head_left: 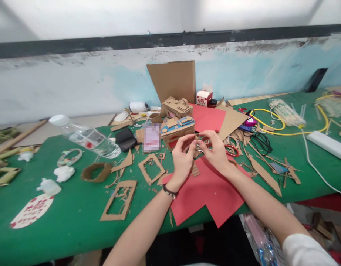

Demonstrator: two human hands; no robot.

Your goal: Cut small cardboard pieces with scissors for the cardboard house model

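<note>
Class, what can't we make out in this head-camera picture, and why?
In the head view:
- Anything between the fingertips of the left hand and right hand: hidden by fingers, too small.
- Print on the pinkish card: blurred into blocks.
- Far end of the white bar: cut off by the right edge.
- Rest of the white sleeve: cut off by the bottom edge.

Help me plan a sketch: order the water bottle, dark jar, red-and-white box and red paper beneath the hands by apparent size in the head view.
Largest to smallest:
red paper
water bottle
red-and-white box
dark jar
</note>
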